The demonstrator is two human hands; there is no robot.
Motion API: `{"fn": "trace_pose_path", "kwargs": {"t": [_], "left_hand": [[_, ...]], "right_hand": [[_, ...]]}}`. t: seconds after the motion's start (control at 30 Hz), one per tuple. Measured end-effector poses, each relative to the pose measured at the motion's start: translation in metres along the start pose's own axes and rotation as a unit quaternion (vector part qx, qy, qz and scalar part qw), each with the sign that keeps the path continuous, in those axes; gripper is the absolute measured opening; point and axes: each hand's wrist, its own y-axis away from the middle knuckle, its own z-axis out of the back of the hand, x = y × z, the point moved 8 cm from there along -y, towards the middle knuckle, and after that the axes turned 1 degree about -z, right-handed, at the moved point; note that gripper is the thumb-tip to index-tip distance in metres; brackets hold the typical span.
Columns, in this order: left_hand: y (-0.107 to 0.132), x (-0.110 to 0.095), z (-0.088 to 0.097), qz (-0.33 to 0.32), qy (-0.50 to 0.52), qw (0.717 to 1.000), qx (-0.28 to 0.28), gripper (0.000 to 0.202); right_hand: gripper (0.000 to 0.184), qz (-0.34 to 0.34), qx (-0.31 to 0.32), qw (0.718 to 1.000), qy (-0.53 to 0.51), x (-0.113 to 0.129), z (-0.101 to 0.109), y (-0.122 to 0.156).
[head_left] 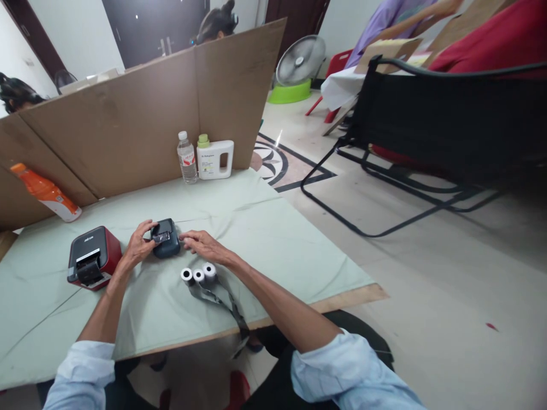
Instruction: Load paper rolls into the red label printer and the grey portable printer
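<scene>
Two bare hands met at a small dark grey printer (pixel 166 237) in the head view, the only view there was. It sat on the desk (pixel 273 239), which was covered in pale green cloth, just in front of the person. The left hand (pixel 139 246) was curled round the printer's left side, with its thumb lying over the top by the open paper slot. The right hand (pixel 204 245) lay flat and spread, holding nothing, its fingertips touching the printer's right edge.

Three small white paper rolls (pixel 198 275) stood side by side, touching, just below the right hand, with a grey strap (pixel 222 299) trailing from them over the desk edge. A red and black label printer (pixel 94 257) stood near the left wrist; the small white lettering on its lid was too fine to read.

At the far edge, against the brown cardboard partition (pixel 128 119), a clear plastic water bottle (pixel 187 158) with a white cap stood upright. How full it was could not be told, and the print on its red label was illegible. Just beside it stood a white plastic jug (pixel 215 159) with a green cap and a handle hole; its label text was too small to make out. An orange drink bottle (pixel 45 192) leaned tilted against the cardboard at the left, filled with orange liquid.

A black folding chair (pixel 427 125) and a round floor fan (pixel 300 60) stood on the floor well apart from the desk.
</scene>
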Motion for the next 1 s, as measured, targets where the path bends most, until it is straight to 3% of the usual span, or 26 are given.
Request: {"fn": "trace_pose_path", "kwargs": {"t": [0.17, 0.33, 0.5, 1.0], "left_hand": [[0.022, -0.006, -0.001, -0.003, -0.033, 0.999, 0.022, 0.063], [0.035, -0.002, -0.006, -0.003, -0.027, 1.0, 0.01, 0.066], [0.044, -0.003, -0.017, -0.035, -0.08, 0.996, 0.017, 0.093], [0.058, -0.007, -0.032, -0.051, -0.111, 0.988, -0.093, 0.091]], "right_hand": [[0.037, 0.021, 0.002, 0.999, 0.027, 0.008, 0.0, 0.003], [0.037, 0.048, 0.006, 0.997, 0.068, 0.014, -0.001, 0.003], [0.039, 0.063, 0.01, 0.993, 0.096, 0.011, -0.001, 0.0], [0.038, 0.109, 0.026, 0.99, 0.083, 0.006, -0.003, -0.001]]}}
